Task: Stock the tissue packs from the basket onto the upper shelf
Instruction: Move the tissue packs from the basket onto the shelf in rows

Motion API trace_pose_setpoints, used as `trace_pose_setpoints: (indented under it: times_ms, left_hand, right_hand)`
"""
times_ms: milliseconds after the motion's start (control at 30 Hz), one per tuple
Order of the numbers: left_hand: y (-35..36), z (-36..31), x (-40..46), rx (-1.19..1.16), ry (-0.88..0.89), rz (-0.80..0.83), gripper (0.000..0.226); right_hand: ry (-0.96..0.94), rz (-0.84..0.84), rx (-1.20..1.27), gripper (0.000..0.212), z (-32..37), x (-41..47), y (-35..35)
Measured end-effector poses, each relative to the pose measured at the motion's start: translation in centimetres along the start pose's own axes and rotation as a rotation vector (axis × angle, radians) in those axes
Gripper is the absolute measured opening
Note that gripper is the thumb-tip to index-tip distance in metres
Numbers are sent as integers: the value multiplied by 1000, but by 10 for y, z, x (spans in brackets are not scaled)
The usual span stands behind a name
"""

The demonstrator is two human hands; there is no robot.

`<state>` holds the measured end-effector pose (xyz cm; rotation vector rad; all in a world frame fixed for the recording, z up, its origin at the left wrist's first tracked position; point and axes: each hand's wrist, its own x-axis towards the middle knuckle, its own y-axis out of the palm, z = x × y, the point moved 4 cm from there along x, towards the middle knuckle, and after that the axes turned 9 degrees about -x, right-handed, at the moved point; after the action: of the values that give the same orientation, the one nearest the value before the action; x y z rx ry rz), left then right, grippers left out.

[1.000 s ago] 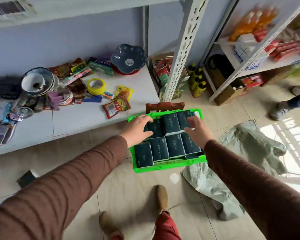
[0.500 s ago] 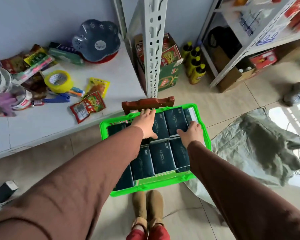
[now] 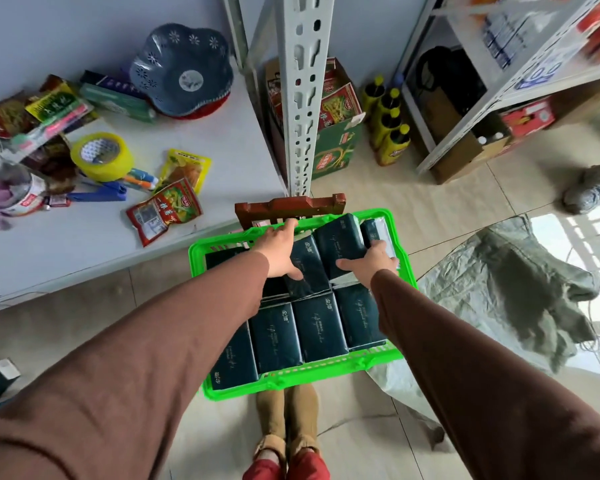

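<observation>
A: Reaching down into the green basket (image 3: 293,386), both hands are on the back row of tissue packs. The left hand (image 3: 280,252) lies across a dark pack (image 3: 307,271), fingers stretched toward twelve o'clock to the basket's far rim, thumb pressed on the pack's face.

B: And the right hand (image 3: 373,261)?

A: Curled round the neighbouring pack (image 3: 340,244), thumb on the near face, fingers wrapped over its three o'clock side. Both packs are tilted up out of the row, touching each other.

B: Where's the rest of the stock?

A: A front row of packs (image 3: 309,332) lies flat at the basket's six o'clock end, side by side. One more pack (image 3: 374,233) stands at the far corner, toward one o'clock, just beside the right hand's fingers.

B: The surroundings?

A: The basket sits on a brown stool (image 3: 290,206), only its top edge visible at twelve. The white shelf post (image 3: 303,98) rises right behind it. At ten o'clock a low white shelf (image 3: 84,244) carries snack packets (image 3: 165,211), yellow tape (image 3: 101,155) and a blue bowl (image 3: 182,72). A grey sack (image 3: 520,289) lies crumpled on the floor at three o'clock.
</observation>
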<state>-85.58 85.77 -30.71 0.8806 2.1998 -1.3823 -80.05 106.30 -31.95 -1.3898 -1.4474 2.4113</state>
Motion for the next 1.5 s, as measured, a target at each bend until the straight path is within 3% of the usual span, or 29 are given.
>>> trace_pose_setpoints:
  times_ms: [133, 267, 367, 600, 733, 800, 900, 933, 1067, 1267, 1500]
  left_hand:
    - [-28, 17, -22, -118, -32, -37, 74]
    - [-66, 42, -87, -312, -81, -130, 68]
    - [-102, 64, -158, -471, -99, -211, 72]
    - [-219, 126, -357, -587, -47, -503, 71]
    - [-256, 178, -468, -724, -37, -675, 64]
    - [-281, 212, -524, -740, -46, -773, 60]
    - [-321, 272, -601, -709, -41, -874, 79]
    - [-334, 287, -625, -699, -23, -896, 76]
    - [-375, 344, -703, -713, 41, -982, 43]
    - [-462, 450, -783, -668, 97, -1121, 53]
    - [-556, 573, -788, -654, 52, -1220, 55]
  right_hand:
    - [-98, 78, 148, 84, 10, -10, -17]
    - [-271, 88, 281, 48, 44, -77, -57]
    - [-458, 89, 259, 47, 80, -136, -85]
    - [-964, 56, 68, 60, 217, -321, -152]
    - [-1189, 61, -12, 62, 299, -420, -144]
    - [-1271, 68, -35, 57, 344, -474, -137]
    - [-1418, 32, -45, 43, 411, -558, -125]
    - [-1457, 19, -31, 41, 431, -584, -120]
    - [-1516, 16, 34, 41, 506, -661, -90]
    - [-1587, 43, 123, 36, 620, -753, -62]
    - [-1582, -26, 81, 42, 768, -776, -20]
